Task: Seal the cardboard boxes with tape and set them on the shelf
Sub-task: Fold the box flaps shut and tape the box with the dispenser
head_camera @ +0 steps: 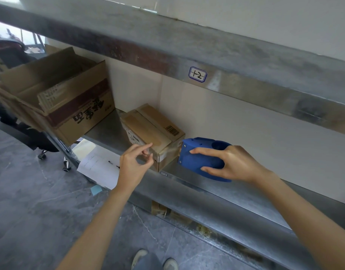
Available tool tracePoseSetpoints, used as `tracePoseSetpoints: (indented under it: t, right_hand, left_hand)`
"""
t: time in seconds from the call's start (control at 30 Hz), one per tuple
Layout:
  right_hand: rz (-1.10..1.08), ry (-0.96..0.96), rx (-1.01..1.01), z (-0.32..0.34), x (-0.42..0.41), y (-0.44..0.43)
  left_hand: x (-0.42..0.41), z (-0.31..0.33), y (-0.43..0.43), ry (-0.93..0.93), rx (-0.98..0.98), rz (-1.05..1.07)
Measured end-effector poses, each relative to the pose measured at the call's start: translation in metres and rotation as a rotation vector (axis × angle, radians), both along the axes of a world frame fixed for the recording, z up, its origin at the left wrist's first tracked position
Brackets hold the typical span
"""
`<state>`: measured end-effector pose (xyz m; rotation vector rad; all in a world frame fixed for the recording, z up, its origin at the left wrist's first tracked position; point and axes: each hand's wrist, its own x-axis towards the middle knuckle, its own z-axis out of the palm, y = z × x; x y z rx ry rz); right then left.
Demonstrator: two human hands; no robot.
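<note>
One metal shelf (216,185) spanning behind both hands, ends cut off by the frame. On it, two cartons: one large open cardboard box (70,106) up and left of the left hand (134,162), contents hard to make out; one small taped cardboard box (148,125) between the hands. One blue tape dispenser (199,152) gripped in the right hand (232,164), nose against the small box's right end, roll hidden. Left fingers curled at the small box's near corner, thumb close to forefinger; pinching clear tape or nothing, impossible to tell. One white paper sheet (97,168) below the left hand. Two shoes (170,265) under the forearms, cut off.
</note>
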<state>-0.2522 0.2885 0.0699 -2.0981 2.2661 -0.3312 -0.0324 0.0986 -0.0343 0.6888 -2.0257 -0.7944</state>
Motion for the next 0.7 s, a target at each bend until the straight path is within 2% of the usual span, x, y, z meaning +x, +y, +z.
tracePoseSetpoints:
  t: [0.27, 0.43, 0.57, 0.7]
  right_hand:
    - [0.014, -0.005, -0.022, -0.006, 0.002, -0.001]
    - [0.007, -0.001, -0.026, -0.006, 0.003, -0.001]
    - [0.001, 0.007, -0.023, -0.007, 0.003, -0.002]
    - [-0.010, 0.002, -0.022, -0.008, 0.002, -0.004]
  left_hand:
    - [-0.014, -0.018, 0.005, 0.078, -0.022, 0.104]
    - [-0.017, -0.022, 0.002, -0.050, -0.120, 0.293]
    - [-0.015, -0.023, -0.004, -0.027, -0.186, 0.203]
    - [-0.016, -0.021, -0.008, -0.067, -0.152, 0.141]
